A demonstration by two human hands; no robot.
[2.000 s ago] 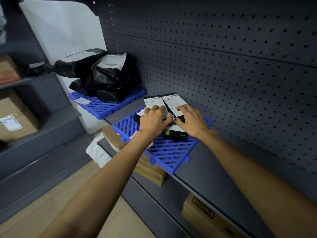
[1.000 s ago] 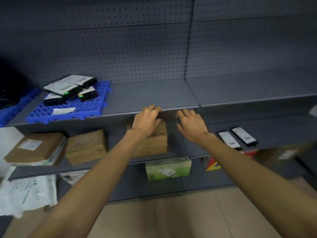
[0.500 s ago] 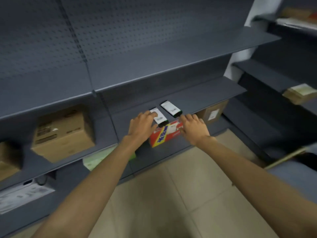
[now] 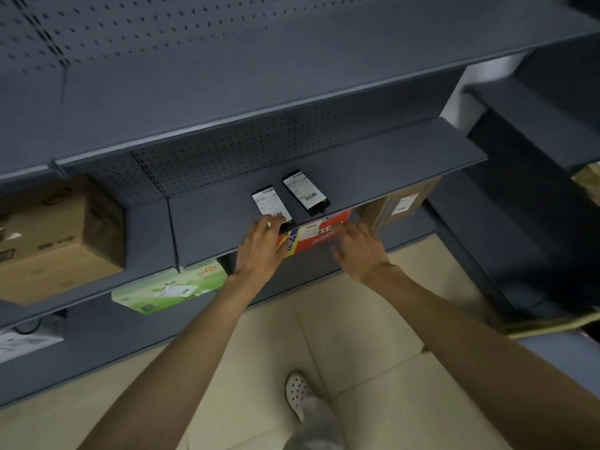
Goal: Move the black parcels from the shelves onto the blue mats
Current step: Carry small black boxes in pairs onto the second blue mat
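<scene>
Two small black parcels with white barcode labels lie side by side on a grey middle shelf [image 4: 373,164]. The left parcel [image 4: 268,203] has my left hand [image 4: 261,245] at its near end, fingertips touching it. The right parcel [image 4: 304,191] lies free near the shelf's front edge. My right hand [image 4: 360,246] hovers just below and in front of that edge, fingers spread, holding nothing. No blue mat is in view.
A red and yellow box [image 4: 315,235] sits on the shelf below my hands. A green box [image 4: 168,289] and a brown carton [image 4: 58,235] lie to the left, another carton [image 4: 402,203] to the right. A white shoe [image 4: 297,394] stands on the tiled floor.
I have turned right, away from the blue mats holding parcels. Both hands left the mat empty and came down to the lower shelf, the left one reaching the left parcel.
</scene>
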